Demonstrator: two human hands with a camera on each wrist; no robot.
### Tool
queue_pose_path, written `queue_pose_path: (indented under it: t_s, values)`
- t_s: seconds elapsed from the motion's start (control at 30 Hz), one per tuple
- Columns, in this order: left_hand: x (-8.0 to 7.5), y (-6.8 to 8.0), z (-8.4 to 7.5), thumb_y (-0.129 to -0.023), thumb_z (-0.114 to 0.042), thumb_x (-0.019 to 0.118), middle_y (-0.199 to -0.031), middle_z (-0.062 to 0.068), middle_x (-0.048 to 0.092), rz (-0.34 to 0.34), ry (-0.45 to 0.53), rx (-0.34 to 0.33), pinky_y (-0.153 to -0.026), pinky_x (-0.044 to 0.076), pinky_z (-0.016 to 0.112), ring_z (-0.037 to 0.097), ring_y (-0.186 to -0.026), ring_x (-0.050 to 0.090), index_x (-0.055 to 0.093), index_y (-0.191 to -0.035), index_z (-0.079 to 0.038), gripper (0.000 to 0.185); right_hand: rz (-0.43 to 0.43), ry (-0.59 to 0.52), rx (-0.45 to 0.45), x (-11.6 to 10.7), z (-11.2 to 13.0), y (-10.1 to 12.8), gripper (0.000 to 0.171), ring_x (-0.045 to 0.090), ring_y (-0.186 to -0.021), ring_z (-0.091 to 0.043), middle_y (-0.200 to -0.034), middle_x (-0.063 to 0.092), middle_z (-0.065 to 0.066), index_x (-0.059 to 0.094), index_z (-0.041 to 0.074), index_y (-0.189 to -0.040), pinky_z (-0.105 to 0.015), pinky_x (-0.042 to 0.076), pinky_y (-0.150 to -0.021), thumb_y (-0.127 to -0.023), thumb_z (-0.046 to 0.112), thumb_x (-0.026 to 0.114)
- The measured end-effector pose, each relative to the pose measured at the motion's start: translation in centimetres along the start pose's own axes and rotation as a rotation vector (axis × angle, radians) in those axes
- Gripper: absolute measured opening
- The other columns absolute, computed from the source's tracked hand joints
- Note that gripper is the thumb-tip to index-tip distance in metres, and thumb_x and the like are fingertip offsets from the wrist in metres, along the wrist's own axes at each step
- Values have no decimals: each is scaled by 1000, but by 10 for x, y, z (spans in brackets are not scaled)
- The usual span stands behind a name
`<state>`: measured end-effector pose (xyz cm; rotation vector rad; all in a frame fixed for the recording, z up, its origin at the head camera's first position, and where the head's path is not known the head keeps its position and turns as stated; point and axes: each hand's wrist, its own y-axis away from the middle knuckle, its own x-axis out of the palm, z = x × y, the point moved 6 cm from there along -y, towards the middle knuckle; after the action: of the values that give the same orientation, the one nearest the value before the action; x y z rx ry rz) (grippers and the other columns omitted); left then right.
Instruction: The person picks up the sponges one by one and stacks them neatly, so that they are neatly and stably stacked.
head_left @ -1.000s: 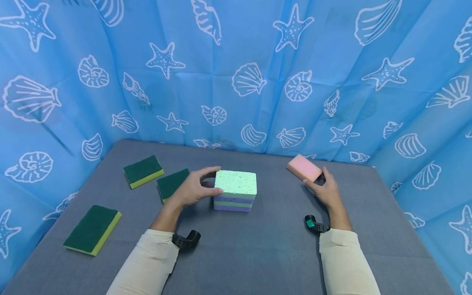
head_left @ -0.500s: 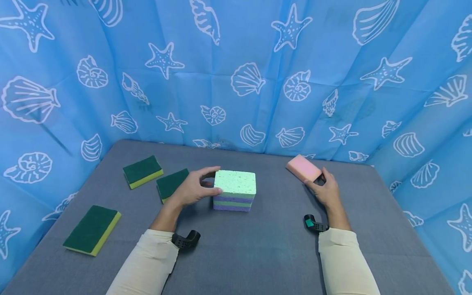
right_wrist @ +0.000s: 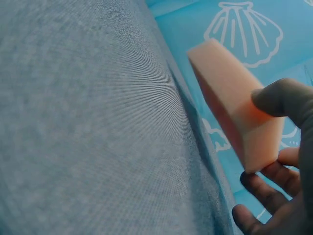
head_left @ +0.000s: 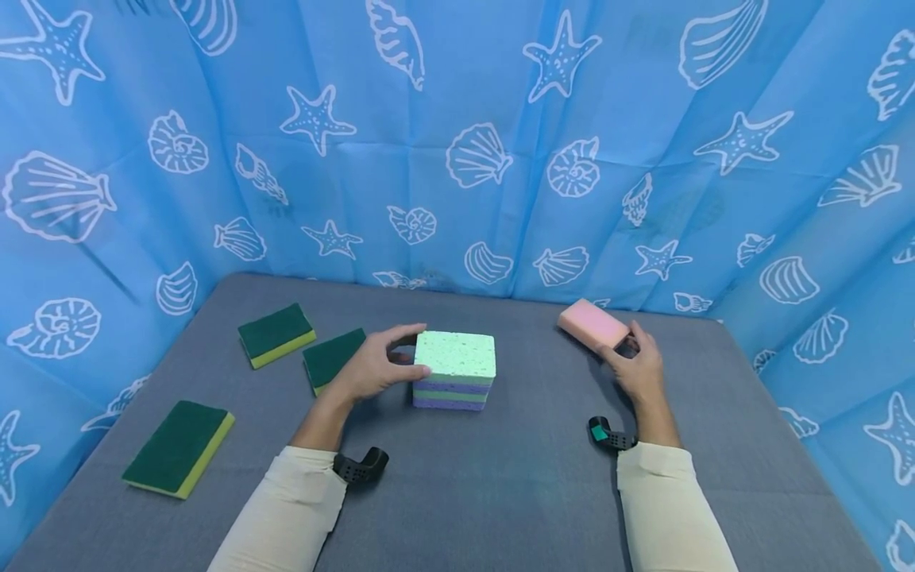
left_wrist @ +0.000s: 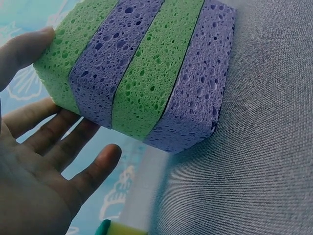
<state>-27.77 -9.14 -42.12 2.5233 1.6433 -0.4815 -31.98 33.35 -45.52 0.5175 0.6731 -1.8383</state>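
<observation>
Your left hand [head_left: 373, 367] steadies the sponge stack [head_left: 453, 380] mid-table, thumb and finger lightly pinching it. Right hand [head_left: 636, 367] grips the pink sponge [head_left: 593, 324] near the far right corner, looks lifted, I think.

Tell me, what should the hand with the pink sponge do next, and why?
Probably carry the pink sponge over onto the stack. The right hand pinches it, tilted off the table, while the left hand steadies the stack.

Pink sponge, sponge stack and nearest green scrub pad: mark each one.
pink sponge [head_left: 592, 323], head view, top face.
sponge stack [head_left: 455, 354], head view, top sponge's face.
green scrub pad [head_left: 176, 446], head view, dark top.
</observation>
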Motion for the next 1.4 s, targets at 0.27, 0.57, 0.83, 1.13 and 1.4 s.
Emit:
queue_pose_path:
  t_s: [0.27,0.57,0.83,1.13,1.4]
  values:
    - [2,1,0,-87,-15,74,-149,17,35,3,-6,7,-93,44,54,43,-121,48,42,-146,-7,68,-42,-85,-34,-6,10,2,79,43,-125,-42,-137,39,-28,32,-4,-148,-51,38,-101,-86,18,74]
    - [2,11,-31,-88,-9,71,-147,23,36,10,-16,-1,-93,43,55,48,-120,47,42,-144,2,65,-55,-119,-79,-10,21,1,74,44,-123,-42,-134,43,-27,38,-5,-145,-54,36,-101,-85,16,75]
    - [2,13,-35,-88,-9,71,-147,22,36,14,-9,-5,-95,43,55,47,-121,47,41,-144,1,65,-71,-168,-117,-13,35,4,76,44,-124,-41,-136,43,-26,38,-5,-145,-50,35,-103,-85,25,75]
    - [2,13,-36,-88,-9,71,-147,22,36,14,-13,-10,-94,43,55,48,-121,46,41,-145,1,65,-33,-243,-170,-23,62,10,73,43,-126,-35,-138,44,-21,38,-2,-146,-44,34,-105,-84,13,75]
    - [1,13,-37,-88,-9,71,-147,22,36,12,-10,-8,-95,42,55,48,-121,46,41,-144,1,65,-34,-275,-283,-31,85,16,75,45,-124,-36,-137,45,-20,40,-1,-145,-39,36,-104,-80,4,77]
